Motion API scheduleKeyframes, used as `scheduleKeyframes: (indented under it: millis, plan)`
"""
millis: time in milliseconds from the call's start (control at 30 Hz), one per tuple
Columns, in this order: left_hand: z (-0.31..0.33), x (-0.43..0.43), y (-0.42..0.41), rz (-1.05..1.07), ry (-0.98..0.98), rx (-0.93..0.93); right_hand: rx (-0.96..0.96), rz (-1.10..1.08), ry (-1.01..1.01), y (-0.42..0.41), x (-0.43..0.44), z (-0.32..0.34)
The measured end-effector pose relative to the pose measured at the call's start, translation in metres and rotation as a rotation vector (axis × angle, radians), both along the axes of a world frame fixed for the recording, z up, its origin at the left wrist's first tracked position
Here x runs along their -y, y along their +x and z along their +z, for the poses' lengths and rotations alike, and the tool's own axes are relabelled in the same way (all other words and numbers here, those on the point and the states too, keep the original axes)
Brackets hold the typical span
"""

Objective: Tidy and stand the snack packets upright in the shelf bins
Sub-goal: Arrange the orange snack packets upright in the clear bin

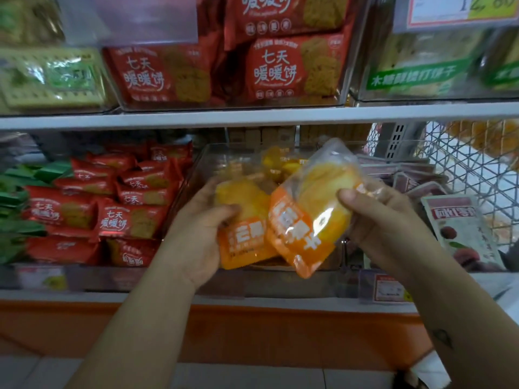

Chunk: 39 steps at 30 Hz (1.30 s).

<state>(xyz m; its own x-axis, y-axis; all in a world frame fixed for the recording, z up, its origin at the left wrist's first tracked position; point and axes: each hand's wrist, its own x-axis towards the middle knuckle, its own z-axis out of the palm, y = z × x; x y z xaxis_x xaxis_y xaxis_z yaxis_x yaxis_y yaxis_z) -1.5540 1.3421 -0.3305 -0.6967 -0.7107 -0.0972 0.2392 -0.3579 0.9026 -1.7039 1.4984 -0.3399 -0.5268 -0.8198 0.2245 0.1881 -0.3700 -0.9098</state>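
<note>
Two orange and clear dried mango packets are held in front of a clear plastic shelf bin (202,164) on the lower shelf. My left hand (196,234) grips the left mango packet (244,234), thumb across its front, roughly upright. My right hand (384,220) grips the right mango packet (311,214), which tilts to the right and overlaps the left one. More yellow packets (278,164) lie deeper inside the bin, blurred.
Red biscuit packets (112,203) fill the bin to the left, with green packets (16,209) beyond. A packet with red fruit (460,231) and dark red packets (412,178) lie in the bin to the right. The upper shelf (252,116) carries bins of red and green biscuit packs. A wire rack (466,158) stands at right.
</note>
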Motion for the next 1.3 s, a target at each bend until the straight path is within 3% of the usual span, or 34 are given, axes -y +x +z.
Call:
scheduleKeyframes:
  millis: [167, 300, 533, 733, 933, 1033, 1133, 1300]
  plan:
    - [-0.001, -0.022, -0.005, -0.251, -0.046, 0.065, -0.103, -0.045, 0.089, 0.01, 0.012, -0.001]
    - [-0.003, -0.015, -0.001, -0.32, 0.022, 0.023, -0.108, -0.107, 0.127, 0.003, 0.011, 0.001]
    - [-0.007, -0.016, 0.002, -0.388, -0.224, 0.046, -0.441, -0.211, 0.279, 0.008, 0.009, 0.005]
    - [-0.008, -0.011, 0.002, -0.484, -0.246, -0.032, -0.518, -0.149, 0.25, 0.011, 0.021, 0.017]
    - [-0.007, -0.004, 0.007, -0.405, -0.409, 0.031, -0.573, -0.148, 0.227, 0.014, 0.04, 0.023]
    - [-0.007, 0.008, 0.01, -0.308, -0.502, 0.074, -0.614, -0.267, 0.269, -0.004, 0.037, 0.031]
    - [-0.009, 0.018, 0.01, -0.164, -0.51, 0.082, -0.791, -0.426, 0.478, -0.031, 0.022, 0.028]
    - [-0.016, 0.021, 0.002, 0.006, -0.445, 0.109, -1.143, -0.266, 0.755, -0.026, 0.019, 0.012]
